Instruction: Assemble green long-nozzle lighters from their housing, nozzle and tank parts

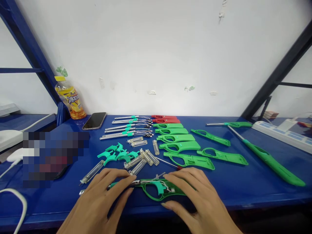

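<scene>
A half-open green lighter body (156, 190) lies at the near edge of the blue table (243, 185), with a teal trigger, wires and a metal tube inside it. My left hand (102, 200) rests on its metal tube end, fingers stretched flat over it. My right hand (197, 195) lies over the handle end, fingers spread and pressing down. Just behind are loose teal triggers (117, 153) and clear gas tubes (143, 159).
Green shell halves (177, 143) and two red ones (164, 119) lie in a row behind, beside metal nozzle assemblies (126, 128). Finished green lighters (270, 161) lie right. A phone (94, 120), a drink bottle (70, 97), a power strip (282, 135) and white cables (17, 201) surround them.
</scene>
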The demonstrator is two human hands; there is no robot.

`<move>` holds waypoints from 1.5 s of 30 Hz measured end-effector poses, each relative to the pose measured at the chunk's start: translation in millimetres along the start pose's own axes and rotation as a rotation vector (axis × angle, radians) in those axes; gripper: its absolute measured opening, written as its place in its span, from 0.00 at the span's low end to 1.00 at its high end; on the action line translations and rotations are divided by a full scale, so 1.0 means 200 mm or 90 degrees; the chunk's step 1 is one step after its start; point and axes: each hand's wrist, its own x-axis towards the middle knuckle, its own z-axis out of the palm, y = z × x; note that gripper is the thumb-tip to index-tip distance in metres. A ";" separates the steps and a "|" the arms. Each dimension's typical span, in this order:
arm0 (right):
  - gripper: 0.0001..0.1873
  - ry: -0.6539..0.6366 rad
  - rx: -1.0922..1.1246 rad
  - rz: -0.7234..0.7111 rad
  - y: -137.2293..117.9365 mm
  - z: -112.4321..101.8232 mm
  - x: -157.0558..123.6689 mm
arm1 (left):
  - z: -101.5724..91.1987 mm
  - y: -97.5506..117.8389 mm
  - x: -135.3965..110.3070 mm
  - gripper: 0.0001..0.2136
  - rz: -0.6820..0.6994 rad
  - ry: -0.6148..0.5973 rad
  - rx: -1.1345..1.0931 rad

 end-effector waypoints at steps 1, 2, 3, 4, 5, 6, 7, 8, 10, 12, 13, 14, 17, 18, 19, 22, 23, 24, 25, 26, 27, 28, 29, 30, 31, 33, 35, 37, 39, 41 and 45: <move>0.17 0.002 0.006 0.002 0.00 0.00 0.00 | 0.00 0.00 0.01 0.12 0.003 0.006 -0.003; 0.17 0.001 0.012 0.001 0.00 0.00 0.00 | 0.00 0.00 0.02 0.12 0.006 0.005 -0.009; 0.16 0.000 0.018 0.000 0.01 0.00 0.00 | 0.01 0.01 0.03 0.13 0.012 0.000 -0.017; 0.15 -0.002 0.024 -0.002 0.01 0.00 0.01 | 0.01 0.01 0.03 0.13 0.018 -0.007 -0.025; 0.15 -0.002 0.028 -0.007 0.01 0.00 0.01 | 0.01 0.01 0.04 0.13 0.023 -0.015 -0.030; 0.14 -0.003 0.032 -0.012 0.01 0.00 0.01 | 0.01 0.01 0.04 0.13 0.028 -0.022 -0.033; 0.13 -0.005 0.037 -0.017 0.02 0.00 0.01 | 0.01 0.01 0.05 0.14 0.032 -0.027 -0.032; 0.13 -0.007 0.042 -0.020 0.02 -0.01 0.02 | 0.01 0.01 0.05 0.14 0.036 -0.031 -0.031; 0.12 -0.012 0.053 -0.021 0.02 -0.01 0.02 | 0.02 0.01 0.05 0.16 0.045 -0.037 -0.027; 0.12 -0.014 0.061 -0.016 0.02 -0.01 0.02 | 0.02 0.01 0.05 0.18 0.055 -0.035 -0.028; 0.12 -0.012 0.063 -0.016 0.02 0.00 0.02 | 0.02 0.00 0.05 0.19 0.058 -0.032 -0.026; 0.12 -0.009 0.065 -0.016 0.02 0.00 0.02 | 0.02 0.00 0.05 0.20 0.062 -0.030 -0.025; 0.11 -0.003 0.073 -0.013 0.03 0.01 0.01 | 0.02 0.00 0.06 0.21 0.073 -0.031 -0.021; 0.11 -0.003 0.075 -0.013 0.03 0.01 0.01 | 0.02 0.00 0.06 0.21 0.076 -0.029 -0.020; 0.10 -0.005 0.078 -0.013 0.03 0.01 0.01 | 0.02 0.00 0.06 0.21 0.076 -0.027 -0.020; 0.10 -0.013 0.081 -0.016 0.03 0.01 0.01 | 0.01 0.01 0.07 0.20 0.077 -0.026 -0.018; 0.10 -0.013 0.082 -0.017 0.03 0.01 0.01 | 0.01 0.01 0.08 0.20 0.079 -0.026 -0.018; 0.09 -0.012 0.082 -0.016 0.03 0.01 0.01 | 0.00 0.02 0.08 0.21 0.081 -0.024 -0.018; 0.09 -0.010 0.082 -0.014 0.03 0.00 0.01 | 0.00 0.02 0.08 0.21 0.084 -0.020 -0.019; 0.10 -0.010 0.082 -0.013 0.03 0.00 0.01 | -0.01 0.02 0.08 0.21 0.086 -0.014 -0.024; 0.10 -0.011 0.083 -0.011 0.03 0.00 0.01 | -0.01 0.02 0.09 0.21 0.088 -0.007 -0.030; 0.10 -0.013 0.083 -0.010 0.02 0.00 0.01 | -0.01 0.02 0.09 0.21 0.088 -0.001 -0.036; 0.10 -0.014 0.084 -0.008 0.02 0.00 0.01 | -0.01 0.02 0.09 0.21 0.087 0.000 -0.040; 0.10 -0.015 0.086 -0.005 0.02 0.00 0.01 | -0.01 0.02 0.09 0.20 0.085 -0.002 -0.042; 0.11 -0.016 0.088 -0.003 0.02 0.00 0.01 | -0.01 0.02 0.08 0.20 0.083 -0.008 -0.041; 0.10 -0.018 0.091 0.001 0.02 0.00 0.01 | 0.00 0.02 0.07 0.20 0.072 -0.031 -0.033; 0.10 -0.017 0.093 0.000 0.02 0.00 0.01 | 0.01 0.01 0.04 0.18 0.056 -0.068 -0.026; 0.09 -0.017 0.090 -0.004 0.02 0.00 0.01 | 0.01 0.00 0.02 0.18 0.043 -0.100 -0.020; 0.09 -0.017 0.090 -0.003 0.02 0.00 0.01 | 0.01 -0.01 0.00 0.17 0.043 -0.110 -0.019; 0.10 -0.016 0.091 -0.004 0.02 0.00 0.01 | 0.01 -0.01 0.00 0.18 0.046 -0.104 -0.020; 0.10 -0.013 0.096 -0.001 0.02 0.01 0.01 | 0.01 0.01 0.05 0.18 0.048 -0.071 -0.046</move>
